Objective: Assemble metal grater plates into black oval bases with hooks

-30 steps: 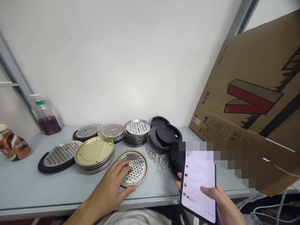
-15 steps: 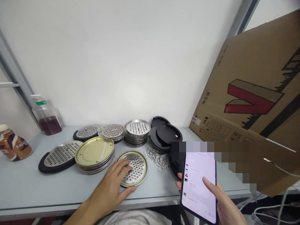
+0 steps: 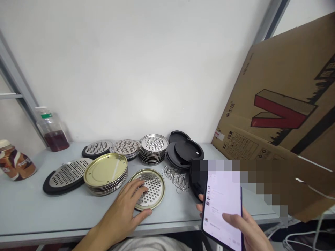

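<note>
- Around the heart-holed disc (image 3: 155, 195): a gold-topped stack (image 3: 106, 169) at ten o'clock, a steel grater stack (image 3: 153, 143) at twelve, black lids (image 3: 187, 152) between one and two.
- Loose clips (image 3: 177, 179) lie just beside it, between two and three; a tilted cardboard box (image 3: 277, 115) stands well apart at two.
- The table (image 3: 34, 211) has its front edge near, at six; its grey surface shows at eight.
- Left hand (image 3: 124, 207) comes from seven, fingers loosely spread over the disc's left half, thumb apart at its six o'clock rim.
- Right hand (image 3: 251, 225), between three and four, grips a phone (image 3: 222, 198), thumb over the screen.
</note>
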`<act>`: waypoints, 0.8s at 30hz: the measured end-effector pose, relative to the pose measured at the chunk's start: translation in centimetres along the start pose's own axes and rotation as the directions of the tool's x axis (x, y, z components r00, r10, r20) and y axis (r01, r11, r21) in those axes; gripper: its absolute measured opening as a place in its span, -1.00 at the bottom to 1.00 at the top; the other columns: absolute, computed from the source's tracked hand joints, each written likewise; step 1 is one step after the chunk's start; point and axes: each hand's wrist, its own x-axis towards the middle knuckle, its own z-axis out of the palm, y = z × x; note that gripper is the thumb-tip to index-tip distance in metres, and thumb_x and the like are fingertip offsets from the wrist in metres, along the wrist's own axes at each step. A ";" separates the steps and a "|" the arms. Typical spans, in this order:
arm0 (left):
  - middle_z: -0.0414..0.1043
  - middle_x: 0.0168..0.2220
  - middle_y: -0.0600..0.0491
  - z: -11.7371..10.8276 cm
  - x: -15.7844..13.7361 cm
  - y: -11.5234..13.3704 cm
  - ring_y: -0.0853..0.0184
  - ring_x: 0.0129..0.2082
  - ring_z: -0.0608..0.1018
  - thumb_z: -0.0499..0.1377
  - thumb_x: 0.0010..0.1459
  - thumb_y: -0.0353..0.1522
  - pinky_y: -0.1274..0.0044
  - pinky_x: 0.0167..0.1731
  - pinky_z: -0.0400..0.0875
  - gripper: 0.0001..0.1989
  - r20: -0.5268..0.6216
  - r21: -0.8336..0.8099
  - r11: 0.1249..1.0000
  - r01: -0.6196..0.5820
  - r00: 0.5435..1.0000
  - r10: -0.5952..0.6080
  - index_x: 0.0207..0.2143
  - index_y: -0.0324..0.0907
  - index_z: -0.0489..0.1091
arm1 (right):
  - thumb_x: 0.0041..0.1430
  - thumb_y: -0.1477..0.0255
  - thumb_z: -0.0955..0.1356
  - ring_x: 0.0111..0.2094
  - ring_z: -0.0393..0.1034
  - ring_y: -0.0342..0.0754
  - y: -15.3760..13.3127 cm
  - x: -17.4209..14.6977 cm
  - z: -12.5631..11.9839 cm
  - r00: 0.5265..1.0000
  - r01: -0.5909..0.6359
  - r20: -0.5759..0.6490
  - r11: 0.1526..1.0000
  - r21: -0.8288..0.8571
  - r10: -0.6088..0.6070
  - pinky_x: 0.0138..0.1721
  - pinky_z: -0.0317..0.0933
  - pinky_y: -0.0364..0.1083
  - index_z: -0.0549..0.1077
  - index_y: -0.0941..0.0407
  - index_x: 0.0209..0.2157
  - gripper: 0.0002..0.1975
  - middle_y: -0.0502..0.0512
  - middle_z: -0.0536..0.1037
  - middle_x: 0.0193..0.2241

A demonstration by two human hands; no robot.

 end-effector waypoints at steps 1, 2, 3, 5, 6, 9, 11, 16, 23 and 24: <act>0.34 0.21 -0.13 0.0 0.0 0.0 -0.03 0.22 0.37 0.23 0.22 -0.13 0.11 0.15 0.36 -0.53 -0.003 0.000 1.000 0.001 1.000 -0.001 0.13 -0.08 0.36 | -0.17 0.33 0.51 -0.13 0.55 0.38 0.0 0.0 -0.1 1.000 0.007 0.006 1.000 -0.003 -0.007 -0.11 0.42 0.20 0.31 0.22 0.22 -0.14 0.38 0.64 -0.11; 0.35 0.21 -0.12 0.0 0.0 0.0 -0.03 0.22 0.37 0.23 0.22 -0.12 0.12 0.16 0.36 -0.52 -0.006 0.000 1.000 0.001 1.000 -0.001 0.13 -0.08 0.36 | -0.17 0.33 0.51 -0.13 0.55 0.37 0.0 0.0 -0.1 1.000 0.004 0.008 1.000 -0.007 -0.004 -0.12 0.42 0.18 0.31 0.22 0.22 -0.13 0.38 0.64 -0.12; 0.35 0.21 -0.12 0.0 0.0 0.1 -0.02 0.22 0.37 0.23 0.21 -0.12 0.12 0.16 0.36 -0.52 -0.008 0.000 1.000 0.000 1.000 0.000 0.13 -0.08 0.36 | -0.15 0.30 0.52 -0.13 0.56 0.36 0.0 0.0 0.0 1.000 -0.008 0.005 1.000 -0.011 0.008 -0.14 0.43 0.16 0.30 0.23 0.22 -0.13 0.38 0.64 -0.11; 0.35 0.21 -0.12 -0.1 0.1 0.1 -0.02 0.22 0.37 0.23 0.21 -0.13 0.12 0.16 0.35 -0.50 -0.009 0.002 1.000 -0.002 1.000 0.002 0.16 -0.08 0.34 | -0.12 0.26 0.52 -0.15 0.57 0.33 -0.2 0.0 0.1 0.999 -0.042 -0.009 0.999 -0.015 0.042 -0.20 0.46 0.11 0.28 0.24 0.23 -0.13 0.37 0.63 -0.10; 0.35 0.21 -0.12 -0.1 0.1 0.1 -0.02 0.22 0.37 0.23 0.22 -0.13 0.11 0.16 0.36 -0.48 -0.008 0.002 1.000 -0.002 1.000 0.002 0.18 -0.09 0.32 | -0.11 0.25 0.52 -0.16 0.57 0.32 -0.3 0.0 0.2 0.999 -0.053 -0.013 0.999 -0.013 0.053 -0.23 0.47 0.09 0.27 0.24 0.23 -0.13 0.36 0.63 -0.09; 0.34 0.21 -0.14 0.0 0.0 0.1 -0.03 0.23 0.36 0.23 0.22 -0.14 0.10 0.16 0.36 -0.44 -0.006 -0.002 1.000 -0.005 1.000 0.005 0.22 -0.10 0.29 | -0.10 0.25 0.52 -0.17 0.58 0.31 -0.6 -0.1 0.4 0.998 -0.068 -0.009 0.998 0.001 0.068 -0.29 0.47 0.07 0.26 0.23 0.23 -0.13 0.36 0.63 -0.08; 0.34 0.22 -0.13 0.0 0.0 0.0 -0.03 0.24 0.34 0.24 0.22 -0.15 0.10 0.16 0.35 -0.47 -0.006 -0.008 1.000 -0.005 1.000 0.005 0.20 -0.09 0.31 | -0.09 0.22 0.51 -0.15 0.57 0.33 -0.6 -0.1 0.5 0.997 -0.074 -0.010 0.997 0.007 0.074 -0.27 0.47 0.09 0.26 0.23 0.23 -0.14 0.38 0.62 -0.08; 0.23 0.29 -0.13 0.2 -0.3 -0.1 -0.06 0.29 0.26 0.24 0.22 -0.15 0.09 0.18 0.32 -0.52 -0.012 0.000 1.000 0.020 1.000 -0.020 0.13 -0.10 0.35 | -0.09 0.19 0.50 -0.13 0.56 0.37 -0.6 -0.2 0.8 0.997 -0.068 -0.034 0.998 0.012 0.069 -0.12 0.42 0.21 0.27 0.23 0.23 -0.14 0.38 0.64 -0.11; 0.28 0.25 -0.13 0.3 -0.2 -0.2 -0.06 0.26 0.32 0.24 0.20 -0.12 0.09 0.16 0.34 -0.52 -0.007 0.017 1.000 0.013 1.000 -0.013 0.12 -0.09 0.35 | -0.09 0.21 0.50 -0.14 0.56 0.36 -0.6 -0.3 0.9 0.997 -0.068 -0.030 0.997 0.025 0.069 -0.11 0.41 0.21 0.26 0.24 0.23 -0.13 0.38 0.65 -0.14; 0.29 0.25 -0.13 0.3 -0.1 -0.2 -0.06 0.26 0.32 0.24 0.20 -0.12 0.10 0.16 0.35 -0.52 -0.012 0.018 1.000 0.012 1.000 -0.011 0.12 -0.09 0.35 | -0.10 0.23 0.50 -0.15 0.57 0.36 -0.5 -0.3 0.7 0.998 -0.061 -0.024 0.998 0.018 0.062 -0.13 0.42 0.20 0.26 0.24 0.24 -0.12 0.38 0.65 -0.14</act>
